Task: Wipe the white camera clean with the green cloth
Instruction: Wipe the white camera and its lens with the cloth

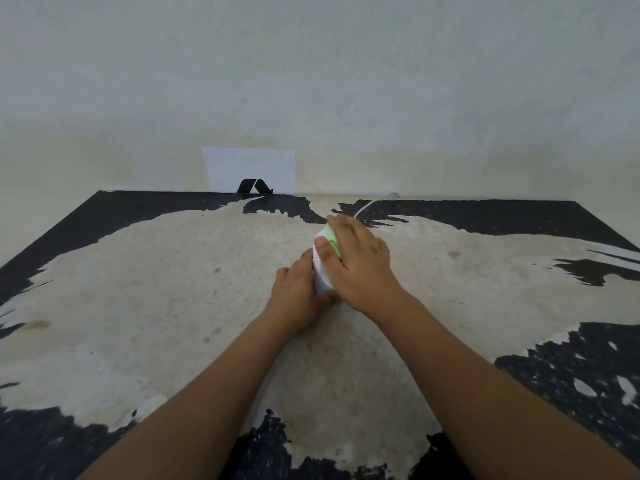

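Observation:
The white camera point(320, 271) stands on the worn table point(173, 306), a little past its middle. My left hand point(298, 296) grips the camera's lower left side and base. My right hand point(356, 261) lies over the camera's top and right side, pressing the green cloth point(332, 239) against it; only a strip of cloth shows under the fingers, and the thumb rests on the camera's front. Most of the camera is hidden by both hands. A white cable point(372, 202) runs from behind the camera toward the wall.
A white sheet of paper with a black logo point(251, 171) leans against the wall at the table's far edge. The tabletop is black with large patches worn to beige. The wall stands right behind the table.

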### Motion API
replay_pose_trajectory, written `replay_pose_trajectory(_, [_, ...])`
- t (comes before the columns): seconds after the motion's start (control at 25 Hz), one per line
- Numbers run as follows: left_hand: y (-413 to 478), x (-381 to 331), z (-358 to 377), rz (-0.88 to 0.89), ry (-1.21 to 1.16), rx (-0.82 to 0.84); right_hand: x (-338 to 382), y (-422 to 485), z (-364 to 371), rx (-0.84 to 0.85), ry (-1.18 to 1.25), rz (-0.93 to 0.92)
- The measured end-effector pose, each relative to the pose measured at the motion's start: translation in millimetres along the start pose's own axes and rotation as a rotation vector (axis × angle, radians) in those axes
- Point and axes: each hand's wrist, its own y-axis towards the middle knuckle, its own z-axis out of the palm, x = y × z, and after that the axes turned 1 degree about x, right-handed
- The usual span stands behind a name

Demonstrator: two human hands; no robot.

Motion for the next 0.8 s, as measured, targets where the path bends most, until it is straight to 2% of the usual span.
replay_pose_trajectory(0.08, [3.1,4.8,-5.3,0.027,0.063,0.091,6.3,-0.2,-2.3,0.028,-0.106,-0.044])
replay_pose_trajectory(0.16, [2.9,10.9,-18.6,-0.008,-0.05,0.1,9.6,1.8,-5.4,0.064,-0.129,-0.037])
replay_pose_trajectory(0.28, [-4.9,0.1,-43.1,0.013,-0.415,-0.262,12.5,3.6,-11.0,0.09,0.057,0.019])
replay_pose_trajectory(0.32, [-7.6,-11.6,-48.7,0.058,-0.478,-0.318,11.7,6.5,-10.9,0.099,0.156,0.049])
replay_pose_trajectory(0.36, [-8.7,-23.8,-52.2,0.098,-0.498,-0.305,11.6,9.0,-11.4,0.106,0.271,0.077])
replay_pose_trajectory(0.48, [-4.9,-40.9,-49.4,0.182,-0.4,-0.14,8.8,11.8,-18.0,0.048,0.649,0.179])
replay_pose_trajectory(0.6, [1.7,-34.0,-48.7,0.27,-0.166,-0.099,-2.5,0.5,-23.6,-0.052,0.892,0.298])
replay_pose_trajectory(0.72, [1.9,-29.8,-45.6,0.283,-0.07,-0.107,-17.4,-16.6,-12.6,0.0,0.897,0.314])
replay_pose_trajectory(0.8, [-1.0,-26.9,-39.6,0.223,-0.173,-0.1,-20.4,-24.6,-2.4,0.034,0.843,0.256])
